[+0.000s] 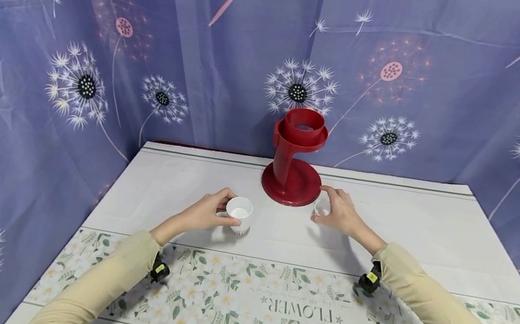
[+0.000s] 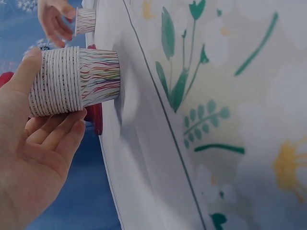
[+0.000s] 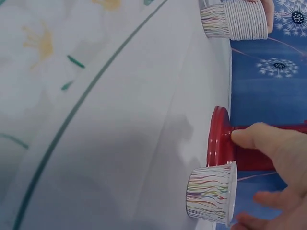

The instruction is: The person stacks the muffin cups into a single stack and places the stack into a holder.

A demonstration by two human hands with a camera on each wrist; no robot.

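My left hand [image 1: 208, 211] holds a stack of white paper cups [image 2: 57, 81], thumb on one side and fingers on the other. Colored wavy lines show on the lowest cup's wall, and many rims are nested above it. Whether the stack's bottom touches the table cannot be told. My right hand [image 1: 340, 213] is spread around a single paper cup [image 3: 211, 194] that stands upright on the table. In the right wrist view a gap shows between the extended digit and this cup; the lower fingers are near its rim. Beside that cup stands a red plastic stand [image 1: 293, 181] with a round base.
A ring-shaped holder [image 1: 304, 126] tops the red stand. The white tablecloth [image 1: 187, 173] has a floral band [image 1: 200, 293] across its front. A blue-purple dandelion curtain [image 1: 233, 68] hangs behind and at the sides. Both wrists wear small black cameras.
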